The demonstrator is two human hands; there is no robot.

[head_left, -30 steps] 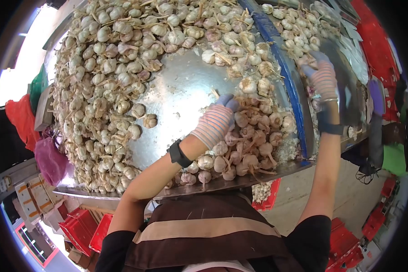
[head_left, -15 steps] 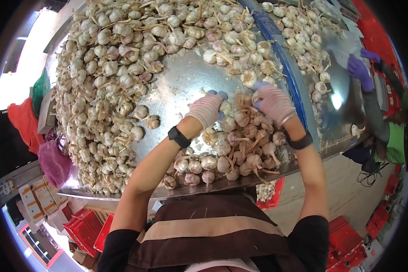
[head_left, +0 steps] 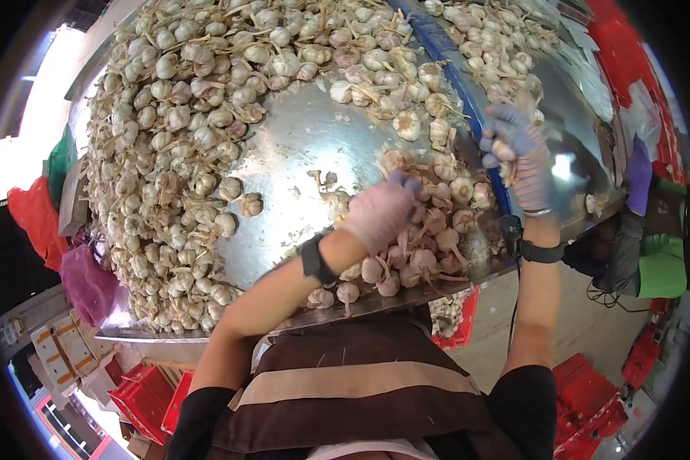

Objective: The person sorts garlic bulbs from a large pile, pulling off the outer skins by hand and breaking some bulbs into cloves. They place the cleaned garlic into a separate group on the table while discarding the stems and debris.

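My left hand (head_left: 379, 211), in a striped glove with blue fingertips, lies blurred on the small garlic pile (head_left: 429, 230) near the table's front edge. Its fingers curl down among the bulbs, and I cannot tell whether it grips one. My right hand (head_left: 517, 157), gloved the same way, is raised over the blue divider (head_left: 437, 42) and closed around a garlic bulb (head_left: 504, 149). A black band sits on each wrist.
A large garlic heap (head_left: 184, 115) covers the left and back of the steel table (head_left: 299, 146). More bulbs lie beyond the divider. A co-worker's purple-gloved hand (head_left: 638, 176) and green sleeve (head_left: 663, 264) are at the right. Red crates (head_left: 142, 391) stand on the floor.
My right hand left the small pile and rose to the right over the divider with a bulb in it. My left hand slid slightly right and nearer on the pile.
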